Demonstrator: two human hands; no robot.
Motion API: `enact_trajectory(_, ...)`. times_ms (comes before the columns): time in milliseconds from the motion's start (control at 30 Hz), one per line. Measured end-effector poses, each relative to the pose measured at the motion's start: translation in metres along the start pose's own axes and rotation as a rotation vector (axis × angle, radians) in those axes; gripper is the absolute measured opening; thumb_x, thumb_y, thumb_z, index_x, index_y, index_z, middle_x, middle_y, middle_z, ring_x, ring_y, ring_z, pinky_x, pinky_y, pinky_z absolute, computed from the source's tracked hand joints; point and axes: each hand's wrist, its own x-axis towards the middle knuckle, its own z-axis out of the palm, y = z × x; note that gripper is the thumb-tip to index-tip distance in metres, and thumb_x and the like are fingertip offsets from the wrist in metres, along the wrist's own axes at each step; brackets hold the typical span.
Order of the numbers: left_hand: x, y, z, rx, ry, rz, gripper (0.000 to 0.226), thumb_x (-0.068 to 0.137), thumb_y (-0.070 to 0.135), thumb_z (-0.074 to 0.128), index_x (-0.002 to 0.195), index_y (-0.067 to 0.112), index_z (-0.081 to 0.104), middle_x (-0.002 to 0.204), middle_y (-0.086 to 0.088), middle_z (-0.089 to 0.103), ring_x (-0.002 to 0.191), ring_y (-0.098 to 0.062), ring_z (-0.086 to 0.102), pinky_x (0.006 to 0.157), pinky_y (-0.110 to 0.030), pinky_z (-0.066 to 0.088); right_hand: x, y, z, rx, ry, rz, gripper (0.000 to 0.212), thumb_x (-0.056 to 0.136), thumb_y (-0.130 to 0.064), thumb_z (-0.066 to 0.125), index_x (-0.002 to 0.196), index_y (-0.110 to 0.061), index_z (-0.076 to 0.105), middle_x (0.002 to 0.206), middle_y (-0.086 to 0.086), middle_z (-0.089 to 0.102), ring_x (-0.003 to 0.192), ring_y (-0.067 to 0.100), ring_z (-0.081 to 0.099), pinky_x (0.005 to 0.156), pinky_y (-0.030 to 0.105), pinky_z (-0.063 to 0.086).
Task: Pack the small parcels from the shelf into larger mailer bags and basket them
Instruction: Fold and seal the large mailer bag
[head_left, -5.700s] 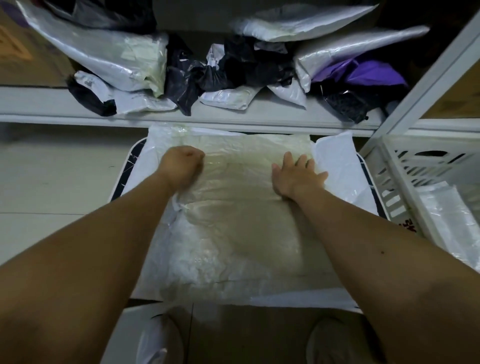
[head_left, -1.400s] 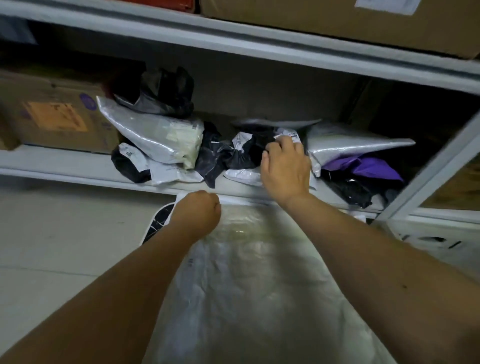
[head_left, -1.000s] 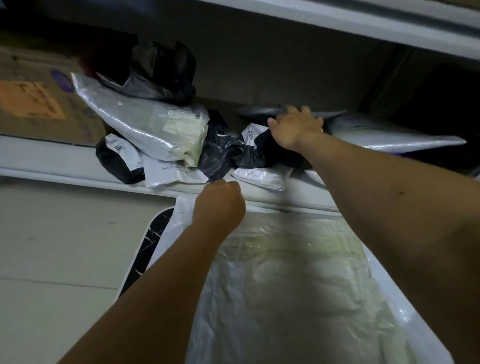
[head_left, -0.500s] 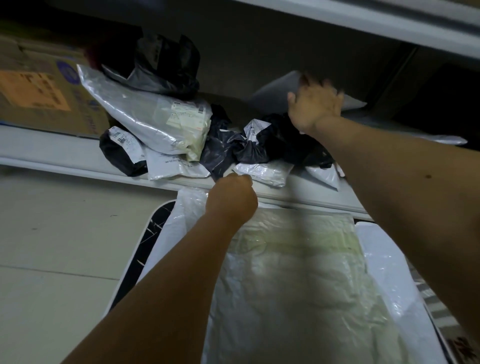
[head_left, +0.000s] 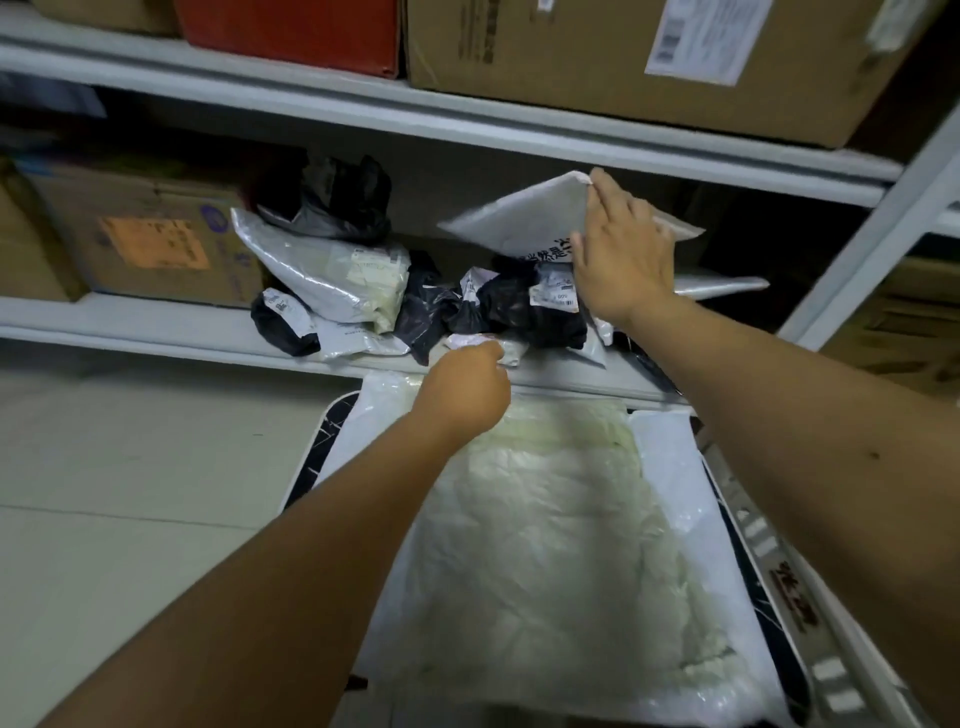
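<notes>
Several small parcels in black, grey and white bags lie heaped on the shelf (head_left: 156, 340). My right hand (head_left: 621, 260) grips a flat white parcel (head_left: 524, 221) and holds it tilted above a black parcel (head_left: 524, 309) with a label. My left hand (head_left: 465, 392) is curled at the top edge of the large translucent mailer bag (head_left: 545, 545) and pinches it just below the shelf edge. The mailer lies flat on a white surface with a dark rim (head_left: 324, 449). A long grey parcel (head_left: 322, 273) leans at the left of the heap.
Cardboard boxes (head_left: 150, 239) stand on the shelf at left and on the upper shelf (head_left: 623, 62), next to a red box (head_left: 296, 31). A white upright of the rack (head_left: 872, 234) rises at right. A white basket wall (head_left: 763, 540) shows at the right. Pale floor tiles (head_left: 130, 467) lie at left.
My right hand went from the mailer to the shelf heap, took hold of the flat white parcel and lifted it clear. My left hand stayed at the mailer's top edge.
</notes>
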Motion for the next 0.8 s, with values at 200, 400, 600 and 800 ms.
enact_trajectory(200,-0.046,0.029,0.000,-0.358,-0.181,-0.221,0.048,0.105,0.036,0.024,0.130,0.003,0.050,0.133,-0.016,0.054,0.115,-0.030,0.053,0.099,-0.035,0.040,-0.062,0.007,-0.052,0.088,0.092,-0.009,0.059,0.102,-0.031,0.035,0.154,-0.008,0.017,0.163,-0.004,0.007,0.128,0.028,0.033,0.098,0.046,0.033)
enact_trajectory(400,-0.079,0.053,0.003,-1.147,-0.195,-0.571,0.081,0.091,0.072,0.016,0.145,0.016,0.037,0.133,-0.012,0.056,0.110,-0.029,0.061,0.092,-0.041,0.046,-0.190,-0.014,-0.035,0.144,0.181,-0.173,0.054,0.095,-0.031,0.035,0.139,-0.002,0.047,0.153,0.005,0.037,0.096,0.027,0.052,0.086,0.041,0.042)
enact_trajectory(600,-0.102,0.048,0.024,-1.163,-0.100,-0.702,0.038,0.097,0.030,0.053,0.130,0.012,0.052,0.102,-0.007,0.063,0.084,-0.020,0.061,0.078,-0.037,0.053,-0.299,-0.024,0.000,0.252,0.072,-0.296,0.048,0.088,-0.024,0.050,0.133,-0.007,0.051,0.149,0.000,0.034,0.086,0.020,0.055,0.083,0.037,0.046)
enact_trajectory(800,-0.121,0.044,0.051,-0.962,-0.144,-0.803,0.030,0.094,0.001,0.054,0.125,-0.002,0.052,0.080,-0.009,0.058,0.064,-0.019,0.056,0.045,-0.029,0.050,-0.338,-0.016,0.008,0.287,-0.005,-0.325,0.044,0.070,-0.016,0.077,0.112,-0.008,0.067,0.125,0.005,0.062,0.072,0.020,0.060,0.068,0.036,0.055)
